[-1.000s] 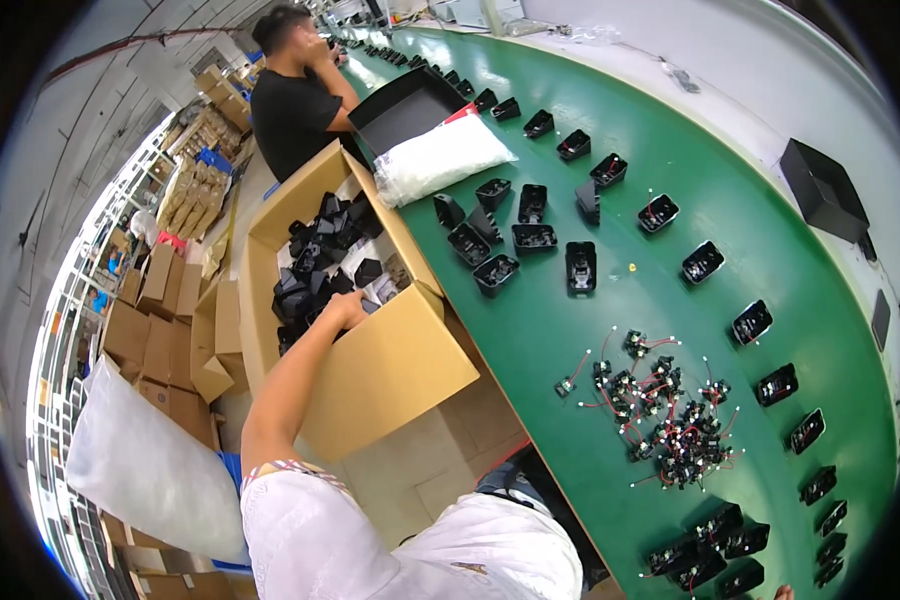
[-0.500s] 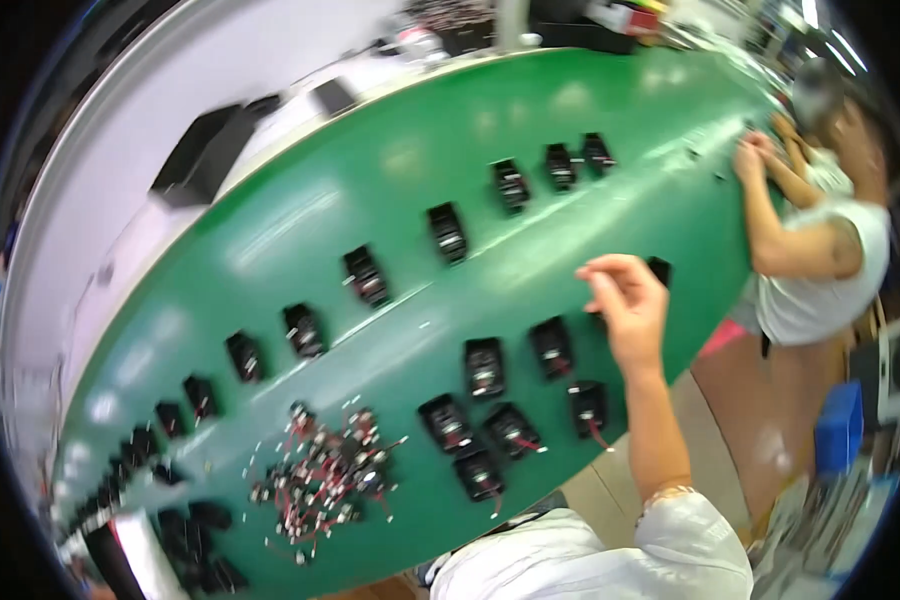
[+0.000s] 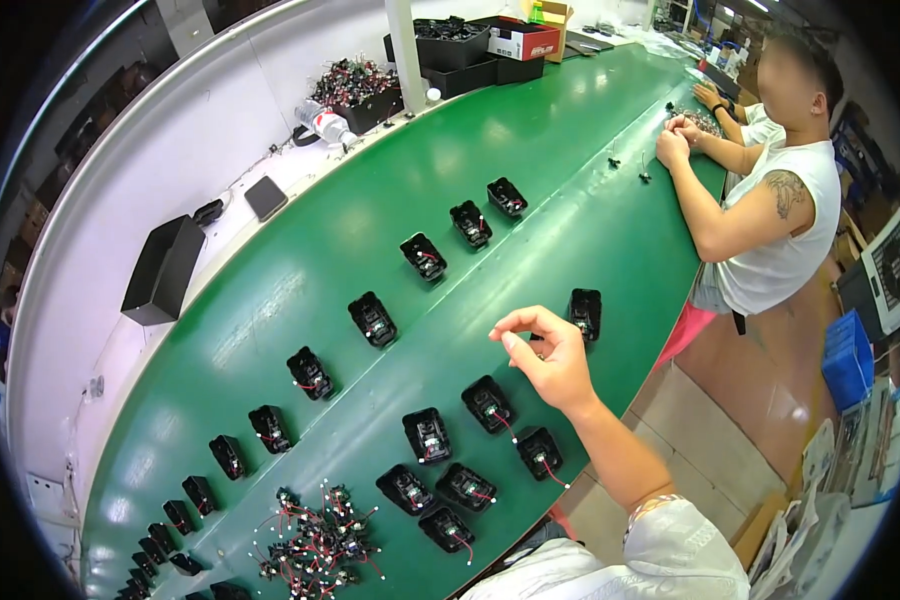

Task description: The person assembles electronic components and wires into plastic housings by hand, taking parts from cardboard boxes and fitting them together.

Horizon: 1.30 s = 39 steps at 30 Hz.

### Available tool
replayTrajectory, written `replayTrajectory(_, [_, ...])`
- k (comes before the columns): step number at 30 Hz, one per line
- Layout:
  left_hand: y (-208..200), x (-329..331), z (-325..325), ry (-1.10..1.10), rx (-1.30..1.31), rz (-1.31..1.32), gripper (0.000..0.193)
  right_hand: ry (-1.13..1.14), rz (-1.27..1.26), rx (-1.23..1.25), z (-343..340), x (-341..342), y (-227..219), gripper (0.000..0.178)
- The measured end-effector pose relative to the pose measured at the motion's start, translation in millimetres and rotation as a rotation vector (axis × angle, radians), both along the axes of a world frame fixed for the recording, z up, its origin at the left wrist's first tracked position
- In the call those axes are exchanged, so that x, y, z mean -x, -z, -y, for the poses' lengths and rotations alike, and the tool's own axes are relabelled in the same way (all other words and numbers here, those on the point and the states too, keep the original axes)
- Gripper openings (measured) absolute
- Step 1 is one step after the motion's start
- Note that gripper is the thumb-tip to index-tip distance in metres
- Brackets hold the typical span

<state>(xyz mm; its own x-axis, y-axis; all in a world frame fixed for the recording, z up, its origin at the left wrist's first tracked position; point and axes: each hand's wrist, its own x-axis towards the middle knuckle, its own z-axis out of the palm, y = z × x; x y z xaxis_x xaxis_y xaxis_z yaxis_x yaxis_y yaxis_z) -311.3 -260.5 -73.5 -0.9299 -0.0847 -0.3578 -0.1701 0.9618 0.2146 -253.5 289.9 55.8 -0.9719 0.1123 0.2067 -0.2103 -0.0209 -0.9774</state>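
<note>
My right hand (image 3: 548, 358) hovers over the green table (image 3: 570, 200) near its front edge, fingers loosely curled, thumb and forefinger apart, nothing visible in them. Just beyond the fingertips lies a black plastic housing (image 3: 584, 312). More black housings with red and white wires lie below the hand: one (image 3: 488, 403) by the wrist, another (image 3: 538, 450) close to the edge, another (image 3: 427, 435) to the left. A row of such housings (image 3: 372, 320) runs diagonally across the table. My left hand is out of view.
A heap of small wired parts (image 3: 315, 545) lies at the lower left. A co-worker in a white sleeveless shirt (image 3: 775, 230) handles small parts at the table's far right. A black box (image 3: 160, 270) stands on the white ledge; bins (image 3: 450, 45) stand at the far end. A blue crate (image 3: 850, 360) is on the floor.
The view swung from a cardboard box of black parts to the green table. My right hand has drawn back toward me from the black housing by the table edge.
</note>
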Motion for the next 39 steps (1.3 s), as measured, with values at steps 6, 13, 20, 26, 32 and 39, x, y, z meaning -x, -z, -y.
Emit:
replayTrajectory(6, [-5.7,-66.3,54.6,-0.140,0.026,0.074,0.043,0.014,-0.024,0.042,5.4,8.8,-8.0,0.013])
replayTrajectory(13, [0.5,-131.8,79.4,-0.290,0.006,0.112,0.041,-0.340,0.035,0.882,-8.9,15.7,-21.1,0.018])
replayTrajectory(20, [-73.8,-19.7,53.5,-0.210,-0.032,-0.117,0.040,-0.623,-0.243,1.434,-28.2,32.5,-43.5,0.028])
replayTrajectory(26, [-89.6,-37.2,45.3,-0.272,-0.040,-0.142,0.038,-0.736,-0.308,1.343,-38.4,49.8,-92.2,0.030])
replayTrajectory(32, [-50.1,-286.0,135.3,-0.640,0.050,0.124,0.037,-0.752,0.036,1.154,24.4,43.2,-45.8,0.036])
replayTrajectory(39, [-168.4,-628.2,61.8,-1.027,0.099,0.174,0.043,-0.589,0.062,0.946,-95.3,20.5,-6.7,0.029])
